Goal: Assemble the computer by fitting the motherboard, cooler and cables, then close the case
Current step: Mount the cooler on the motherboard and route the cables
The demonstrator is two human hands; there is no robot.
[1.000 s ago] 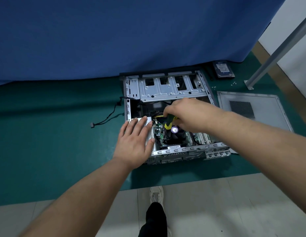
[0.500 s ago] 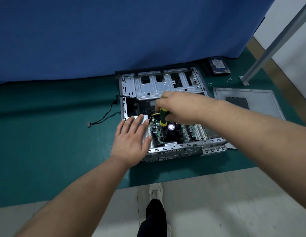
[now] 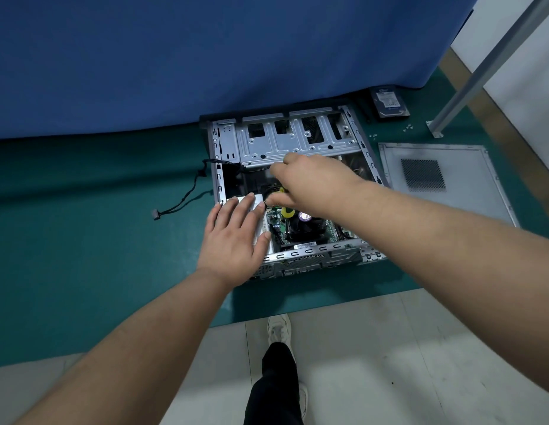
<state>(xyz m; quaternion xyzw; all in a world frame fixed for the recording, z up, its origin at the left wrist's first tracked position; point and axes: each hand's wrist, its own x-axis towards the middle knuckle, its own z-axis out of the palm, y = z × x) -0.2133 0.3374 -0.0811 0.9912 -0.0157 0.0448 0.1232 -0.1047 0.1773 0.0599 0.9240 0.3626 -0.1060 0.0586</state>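
Note:
An open grey computer case [image 3: 300, 139] lies on its side on a green mat. Inside sit the green motherboard [image 3: 276, 220] and a black cooler [image 3: 303, 225] with a purple sticker on its hub. My left hand [image 3: 234, 237] rests flat, fingers straight, on the silver box at the case's left front corner. Over the cooler, my right hand [image 3: 310, 179] grips a screwdriver with a yellow and black handle [image 3: 288, 212], whose tip is hidden. Yellow cables show under the right hand's fingers.
The grey side panel [image 3: 435, 179] with a mesh vent lies right of the case. A hard drive [image 3: 389, 102] and small screws [image 3: 408, 127] lie at the back right near a metal post. A black cable [image 3: 181, 200] trails left from the case. A blue curtain hangs behind.
My right hand has shifted a little toward the back of the case with the screwdriver. The left hand stays flat on the silver box.

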